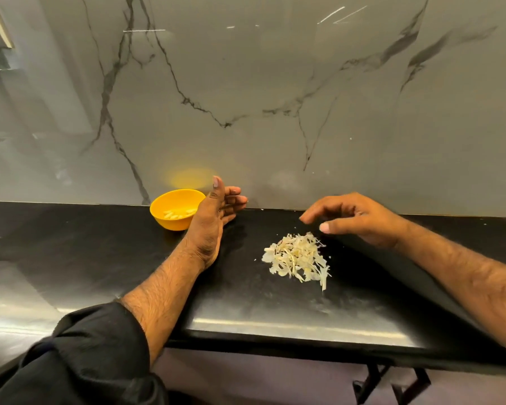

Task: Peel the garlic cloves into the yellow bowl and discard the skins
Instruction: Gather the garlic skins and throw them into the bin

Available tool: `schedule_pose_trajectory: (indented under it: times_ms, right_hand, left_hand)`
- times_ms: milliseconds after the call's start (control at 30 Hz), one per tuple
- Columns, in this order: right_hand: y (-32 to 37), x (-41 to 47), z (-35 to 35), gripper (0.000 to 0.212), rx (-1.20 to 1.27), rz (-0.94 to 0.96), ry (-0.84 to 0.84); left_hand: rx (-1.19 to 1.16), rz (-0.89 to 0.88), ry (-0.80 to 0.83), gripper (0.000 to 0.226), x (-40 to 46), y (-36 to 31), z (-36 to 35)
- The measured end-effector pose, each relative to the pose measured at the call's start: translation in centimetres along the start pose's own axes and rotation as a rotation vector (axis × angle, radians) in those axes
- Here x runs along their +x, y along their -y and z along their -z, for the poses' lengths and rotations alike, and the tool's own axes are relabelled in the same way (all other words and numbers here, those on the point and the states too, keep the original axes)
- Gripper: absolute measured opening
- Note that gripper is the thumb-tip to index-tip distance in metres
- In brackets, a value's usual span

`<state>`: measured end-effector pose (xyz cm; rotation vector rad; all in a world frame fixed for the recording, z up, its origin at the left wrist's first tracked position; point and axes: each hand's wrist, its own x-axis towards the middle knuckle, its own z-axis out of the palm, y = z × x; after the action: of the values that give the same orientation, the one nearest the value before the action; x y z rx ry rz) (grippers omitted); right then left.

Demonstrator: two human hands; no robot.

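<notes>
Marble wall (275, 83), grey with dark veins, is filling the upper half of the view, and its glossy face is carrying a blurred yellow reflection of the bowl. One black surface (85, 244) is running below it from edge to edge, its front lip shining under the light; the left and right ends are cut off by the frame. Two bare forearms are reaching over it. One dark sleeve (94, 355) is bunching at the left elbow, partly cut off at the bottom; the right arm is leaving the frame before any sleeve shows.

Two hands are hanging above the surface, neither holding anything. Left hand (216, 211) is standing on edge just beside the bowl, thumb up, its grip open with fingers only loosely bent. Right hand (354, 217) is hovering palm down just behind the skins, its grip likewise open and relaxed, fingers spread.

One pile of skins (297, 257), pale and papery, is lying in the middle of the surface between the hands; the flakes are too many and too tangled to count. One yellow bowl (170, 203) is sitting near the wall, its right side hidden by the left hand. Peeled cloves (177, 213) are lying inside it, several, too blurred to number. No writing is readable anywhere.
</notes>
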<state>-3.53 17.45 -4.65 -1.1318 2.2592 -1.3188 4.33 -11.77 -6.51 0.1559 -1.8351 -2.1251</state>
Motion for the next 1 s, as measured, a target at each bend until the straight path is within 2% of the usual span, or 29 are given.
schedule_pose_trajectory:
  times_ms: [33,100,167,200,267,400,533,700,800,1000]
  right_hand:
    - [-0.9,-1.1,0.2,0.045,-0.048,-0.058,-0.041]
    - [-1.4,-3.1,-0.3,0.079,-0.243,-0.174,-0.044]
    - [-0.9,-4.2,-1.7,0.117,-0.473,-0.232,0.064]
    - [-0.3,-4.5,-2.7,0.129,-0.584,-0.235,0.122]
    - [0.6,-4.5,-4.7,0.141,-0.708,-0.209,0.170]
    - [2.0,-3.1,-7.5,0.146,-0.660,-0.220,0.099]
    - [3.1,0.0,-10.0,0.134,-0.611,-0.131,0.071]
    - [3.5,2.5,-11.5,0.076,-0.741,-0.050,-0.003]
    - [3.2,3.0,-11.8,0.051,-0.769,-0.009,-0.022]
    - [3.0,3.1,-12.2,0.029,-0.781,0.018,-0.066]
  left_hand:
    - [0.013,-0.008,0.008,0.076,-0.2,-0.1,-0.1]
    - [0.029,-0.022,0.022,0.077,-0.6,-0.2,-0.3]
    - [0.032,-0.028,0.029,0.077,-0.9,-0.4,-0.3]
    - [0.031,-0.029,0.033,0.077,-1.0,-0.4,-0.3]
    - [0.028,-0.031,0.044,0.077,-1.2,-0.5,-0.3]
    - [0.027,-0.028,0.067,0.079,-1.1,-0.4,-0.3]
    - [0.019,-0.018,0.082,0.078,-0.9,-0.2,-0.2]
    - [0.007,0.010,0.091,0.081,-0.7,-0.2,0.2]
    - [0.002,0.025,0.076,0.080,-0.6,-0.5,0.2]
    - [0.027,0.030,0.042,0.075,-1.1,-0.6,0.1]
